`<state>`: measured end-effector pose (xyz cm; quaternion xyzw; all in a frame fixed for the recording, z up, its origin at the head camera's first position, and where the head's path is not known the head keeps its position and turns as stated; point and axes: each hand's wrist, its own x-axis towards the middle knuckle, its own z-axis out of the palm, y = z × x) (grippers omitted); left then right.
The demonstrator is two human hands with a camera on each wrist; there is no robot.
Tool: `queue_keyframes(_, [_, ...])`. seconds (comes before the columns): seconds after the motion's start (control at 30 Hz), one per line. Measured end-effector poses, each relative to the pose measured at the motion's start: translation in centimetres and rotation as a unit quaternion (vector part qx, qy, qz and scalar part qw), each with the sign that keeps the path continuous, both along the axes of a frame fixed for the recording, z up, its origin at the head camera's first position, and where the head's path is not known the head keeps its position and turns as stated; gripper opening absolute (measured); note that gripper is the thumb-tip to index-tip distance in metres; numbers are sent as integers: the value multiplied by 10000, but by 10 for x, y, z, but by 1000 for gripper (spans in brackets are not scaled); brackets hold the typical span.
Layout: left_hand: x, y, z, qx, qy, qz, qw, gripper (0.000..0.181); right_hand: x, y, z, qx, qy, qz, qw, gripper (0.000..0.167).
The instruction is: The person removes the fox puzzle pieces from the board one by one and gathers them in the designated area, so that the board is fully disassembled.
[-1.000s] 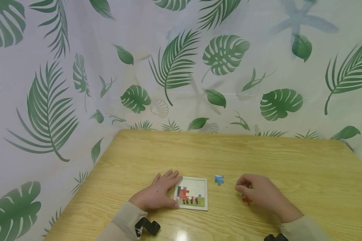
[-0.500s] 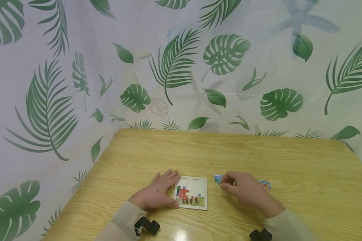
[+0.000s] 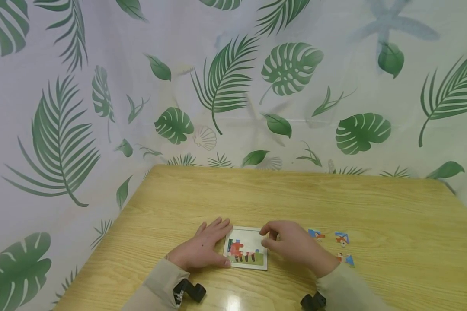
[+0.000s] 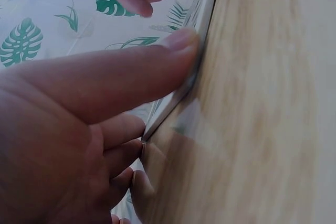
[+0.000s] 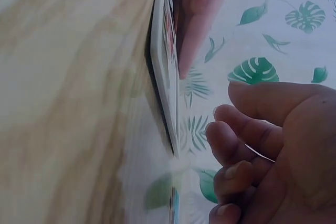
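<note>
A white cloth printed with green leaves [image 3: 233,140] hangs well beyond the square, pale-rimmed puzzle tray [image 3: 247,266]. The yellowish wood-grained table [image 3: 202,194] spreads out beneath the tray and on every side of it. At the tray's left rim lies the bare left hand [image 3: 202,248], in a beige sleeve [image 3: 155,283]; its thumb and fingers are spread and relaxed, touching the edge without gripping it. The bare right hand [image 3: 289,244], also beige-sleeved, is held at the tray's right rim, with its fingertips apart from the surface. Those fingers are loosely bent, and a gap shows between thumb and forefinger with no piece visible in it, so it seems to grasp nothing.

The tray lies flat between the hands, and the work looks about half done. Interlocked picture pieces [image 3: 253,259], green with dark stripes and red at the left, fill its near side and climb partway up its left side. Its far side and upper right are bare and left to fill.

Three small loose jigsaw pieces lie right of the tray, past the right hand: one blue and orange [image 3: 313,233], another with a blue border [image 3: 341,238], and the nearest with a blue corner [image 3: 349,260].
</note>
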<state>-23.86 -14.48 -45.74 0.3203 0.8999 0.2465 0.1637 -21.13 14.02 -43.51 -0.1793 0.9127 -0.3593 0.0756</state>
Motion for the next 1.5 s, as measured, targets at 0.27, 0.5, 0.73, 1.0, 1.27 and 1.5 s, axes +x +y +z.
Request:
queue_keyframes(0.27, [1,1,1,-17,49,-5,10000,99,-4,-23,-1,102,72,181,9998,18])
queue_keyframes(0.5, [0,-1,0,19,20,-36,10000,100,-7,-36,-1,148,-23,289,9995,22])
queue_keyframes(0.73, [-1,-1,0,31,83,-24,10000,99,-10,-46,-6,218,-180,340,9990,22])
queue_keyframes(1.0, [0,2,0,50,53,-65,10000,99,-10,-50,-15,88,-348,311,9989,27])
queue_keyframes(1.27, [-2,0,-1,3,23,-65,10000,98,-7,-55,-16,245,-158,237,9993,20])
queue_keyframes(1.5, [-2,0,-3,-44,-3,1,10000,93,-5,-60,-16,559,283,225,9978,18])
